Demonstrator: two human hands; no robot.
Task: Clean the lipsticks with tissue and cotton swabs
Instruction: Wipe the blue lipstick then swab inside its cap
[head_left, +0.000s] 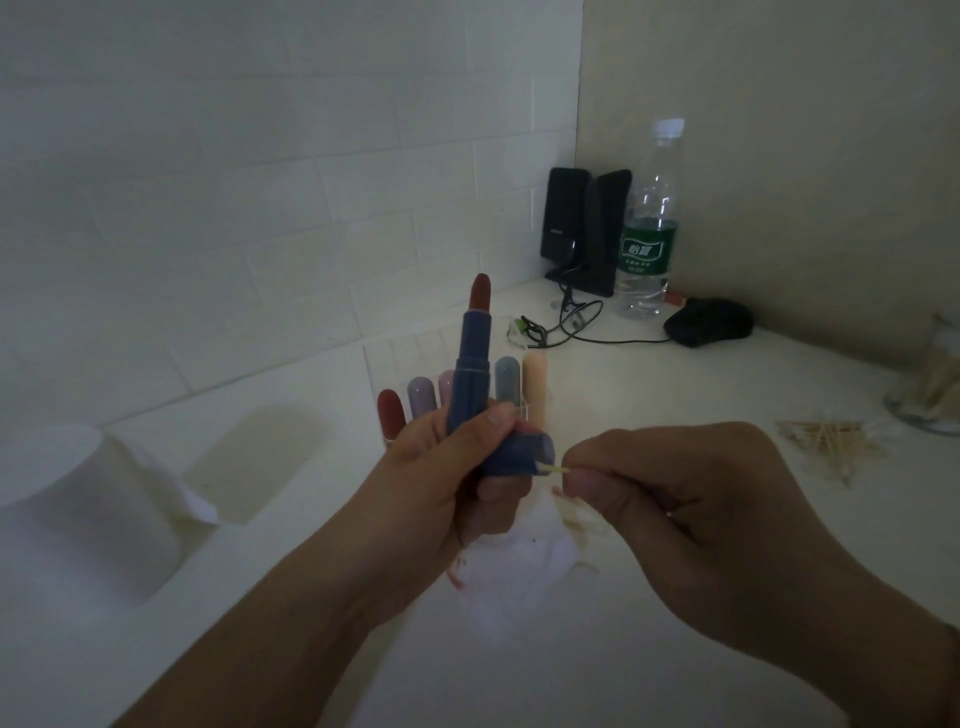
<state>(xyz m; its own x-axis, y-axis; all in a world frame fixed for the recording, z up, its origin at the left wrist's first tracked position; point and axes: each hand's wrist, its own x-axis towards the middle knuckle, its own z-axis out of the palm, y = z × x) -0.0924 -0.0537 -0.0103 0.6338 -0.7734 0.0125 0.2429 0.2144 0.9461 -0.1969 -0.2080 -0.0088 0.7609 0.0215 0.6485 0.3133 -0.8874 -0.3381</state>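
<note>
Dim light over a smooth white countertop (597, 675), with matte tiled wall behind. Centre frame, the left hand (452, 493) is wrapped tight around a blue lipstick (470, 374), held upright, its rounded red bullet fully wound out on top. The same hand also pins the blue cap (522, 452) low against the fingers, open mouth facing right. The right hand (691, 514) is closed in a fine pinch on a thin cotton swab (558, 470), whose tip pokes into the cap's mouth. Beneath both hands lies a crumpled white tissue (519, 561), smeared red at its left edge. Just beyond, glossy capsule-shaped lipsticks (457, 395) stand in a clear acrylic organiser. Near left, a soft toilet roll (72, 519); far right, loose wooden-stemmed swabs (831, 441); far back, a clear plastic water bottle (649, 223).
</note>
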